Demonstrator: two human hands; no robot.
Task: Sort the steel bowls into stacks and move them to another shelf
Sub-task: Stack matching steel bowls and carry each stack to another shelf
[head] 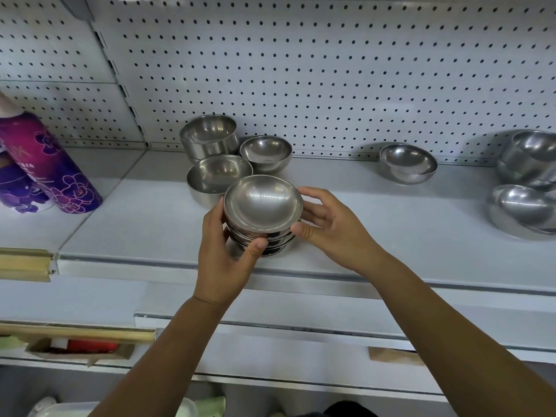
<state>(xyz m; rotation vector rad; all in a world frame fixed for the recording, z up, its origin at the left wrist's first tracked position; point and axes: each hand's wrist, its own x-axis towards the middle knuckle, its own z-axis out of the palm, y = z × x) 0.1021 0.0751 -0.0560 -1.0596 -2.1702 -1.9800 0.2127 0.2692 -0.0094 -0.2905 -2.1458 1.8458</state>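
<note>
Both forearms reach up from the near edge toward the shelf [144, 224]. The left hand [224, 251] grips the stack of shallow bowls [263, 203] from its left side, with the thumb pressed on the lower bowls at the front. The right hand [328, 227] grips the stack from the right, with the thumb at the top rim and the fingers curled behind.

The stack sits at the near middle of the shelf, close to its front edge. Whether it rests on the shelf or is lifted cannot be determined.

Farther back stand a straight-walled bowl stack [209, 136], a single deep bowl [218, 176] just beside the held stack, and a round bowl [266, 152]. A nested pair [407, 164] lies well apart to the right. Larger tilted bowls [523, 206] lie at the far right, and a purple can [51, 170] stands at the left.

Handling judgement:
- The bowls are rigid and probably light.
- Polished steel is slippery, and nested bowls can slide or rattle apart.
- Hold the stack on opposite sides, low under the bottom bowl, and keep it level.
</note>
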